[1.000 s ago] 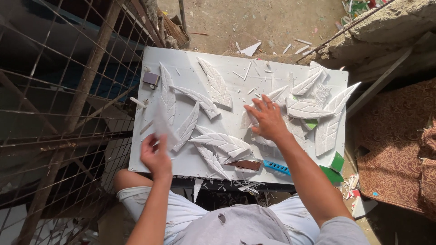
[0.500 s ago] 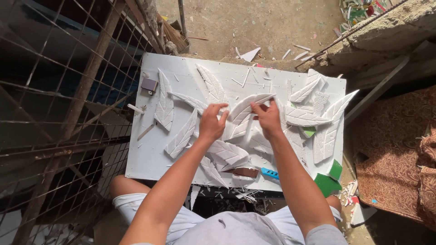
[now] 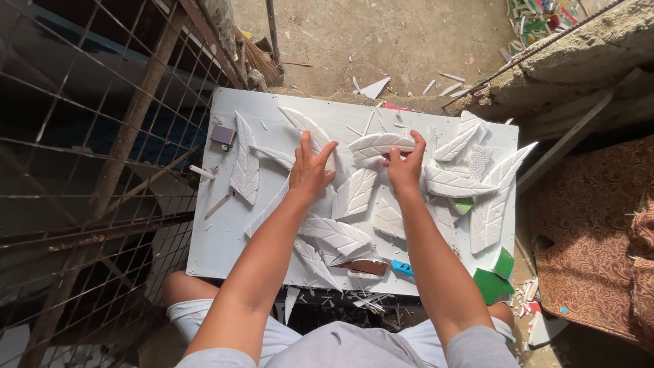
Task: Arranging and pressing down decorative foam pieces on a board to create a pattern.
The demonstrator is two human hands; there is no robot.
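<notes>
While we look down over the white board (image 3: 225,232) at the centre of the frame, both hands are raised above its upper middle. Our right hand (image 3: 405,167) grips a white leaf (image 3: 378,144) by its right end, thumb under and fingers curled over the top edge, so the leaf lies nearly level across the gap between the hands. Our left hand (image 3: 310,170) is open, fingers spread and pointing up the frame; its fingertips come close to the leaf's left end, but we cannot tell whether they touch it.

Around the hands, more white leaf shapes lie scattered on the board: a tall one (image 3: 244,163) toward the left, one (image 3: 355,194) just below the held leaf, one (image 3: 337,234) between our forearms, and a cluster (image 3: 470,180) at the right, some overlapping. A small dark block (image 3: 223,135) sits near the upper left corner of the board. At the lower edge lie a brown piece (image 3: 368,267) and a blue tool (image 3: 402,268), side by side. Green scraps (image 3: 492,283) lie off the lower right corner. A wire grid (image 3: 82,177) fills the left of the frame.
</notes>
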